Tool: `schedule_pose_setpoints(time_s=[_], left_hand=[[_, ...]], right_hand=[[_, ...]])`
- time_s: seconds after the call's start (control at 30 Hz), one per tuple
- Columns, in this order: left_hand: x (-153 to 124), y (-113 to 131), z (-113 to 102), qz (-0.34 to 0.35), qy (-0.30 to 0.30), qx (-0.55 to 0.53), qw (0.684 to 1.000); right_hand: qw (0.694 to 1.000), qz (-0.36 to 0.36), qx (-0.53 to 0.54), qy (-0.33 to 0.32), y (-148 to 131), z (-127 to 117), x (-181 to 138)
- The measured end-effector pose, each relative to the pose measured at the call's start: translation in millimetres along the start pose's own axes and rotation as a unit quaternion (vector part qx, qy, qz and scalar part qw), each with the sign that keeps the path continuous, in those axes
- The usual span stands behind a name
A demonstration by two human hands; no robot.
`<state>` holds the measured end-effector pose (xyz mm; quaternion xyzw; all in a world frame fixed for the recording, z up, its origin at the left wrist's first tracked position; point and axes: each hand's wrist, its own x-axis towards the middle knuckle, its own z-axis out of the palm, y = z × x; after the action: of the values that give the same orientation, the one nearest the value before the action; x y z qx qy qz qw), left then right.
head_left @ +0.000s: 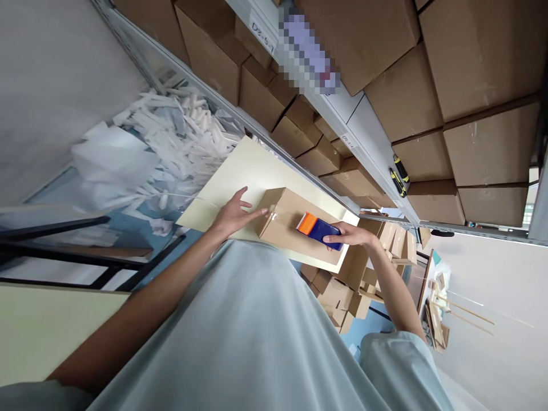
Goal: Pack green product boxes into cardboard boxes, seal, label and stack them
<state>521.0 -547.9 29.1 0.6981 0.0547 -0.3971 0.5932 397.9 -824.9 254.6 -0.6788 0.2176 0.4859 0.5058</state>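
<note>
A closed brown cardboard carton (285, 220) lies on the pale yellow tabletop (240, 171) in front of me. My right hand (342, 235) is wrapped around a dark blue and orange block-shaped object (319, 230), its orange end pointing left, over the carton's top. Its exact kind is unclear, and I cannot tell whether it touches the carton. My left hand (237, 214) is open at the carton's left end, fingers spread, with a fingertip close to a small shiny patch there. Whether that fingertip touches the cardboard is hard to tell.
Metal shelving (308, 85) full of brown cartons (479, 63) rises beyond the table. Two black and yellow cutters (399, 177) hang on its beam. White scrap strips (180, 137) are heaped at left. Open cartons (342, 294) stand below right, and black metal framing (85, 251) is at lower left.
</note>
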Motion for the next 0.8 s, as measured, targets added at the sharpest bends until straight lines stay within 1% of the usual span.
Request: schedule_pose_setpoints(time_s=[0.07,0.13,0.23,0.37,0.43,0.53,0.7,0.8], left_hand=[[-10,6,-2,0.057,0.027,0.046,0.997],[-21,15,1,0.106,0.045,0.066,0.991],[-34,26,10,0.127,0.080,0.073,0.986],[-42,28,26,0.107,0.073,0.071,0.989],[-44,26,32,0.101,0.067,0.043,0.992],[-46,23,40,0.097,0.074,-0.002,0.993],[-43,22,42,0.041,0.107,-0.054,0.992],[-39,21,40,0.026,0.124,-0.037,0.991]], right_hand=[[1.000,-0.007,0.004,-0.009,3,0,2],[1.000,-0.015,0.009,-0.012,5,0,4],[0.999,-0.036,0.011,-0.019,10,-1,8],[0.997,-0.068,0.010,-0.039,18,-3,15],[0.995,-0.085,0.018,-0.048,23,-4,20],[0.991,-0.117,0.027,-0.062,29,-6,28],[0.986,-0.151,0.022,-0.066,35,-7,40],[0.985,-0.155,0.037,-0.072,35,-8,47]])
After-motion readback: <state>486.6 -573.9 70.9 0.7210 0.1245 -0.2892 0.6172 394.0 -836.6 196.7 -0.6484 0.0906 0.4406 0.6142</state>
